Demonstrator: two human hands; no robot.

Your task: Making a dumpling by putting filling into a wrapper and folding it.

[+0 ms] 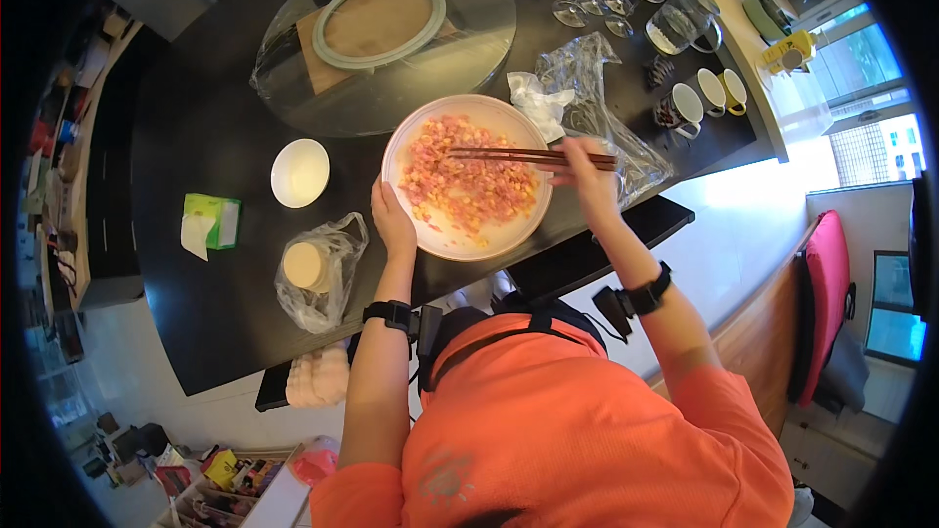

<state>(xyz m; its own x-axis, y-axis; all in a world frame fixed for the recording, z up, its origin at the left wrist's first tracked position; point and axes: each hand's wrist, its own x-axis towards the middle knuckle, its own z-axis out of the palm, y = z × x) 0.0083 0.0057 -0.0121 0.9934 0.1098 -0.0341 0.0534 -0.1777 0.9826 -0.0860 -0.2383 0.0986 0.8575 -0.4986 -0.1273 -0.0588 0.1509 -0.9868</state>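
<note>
A wide white bowl stands near the front edge of the dark table, tilted towards me or seen from above; I cannot tell which. Inside it lies a loose mix of pink minced meat and yellow bits. My left hand grips the bowl's left rim, thumb on the near side. In my right hand is a pair of dark wooden chopsticks, their tips in the mix. Left of the bowl are a small white bowl and a clear plastic bag around a stack of round pale wrappers.
Behind the bowl is a round glass turntable. A crumpled tissue and plastic film lie to the right, near mugs, a glass pitcher and several wine glasses. A green tissue pack sits far left.
</note>
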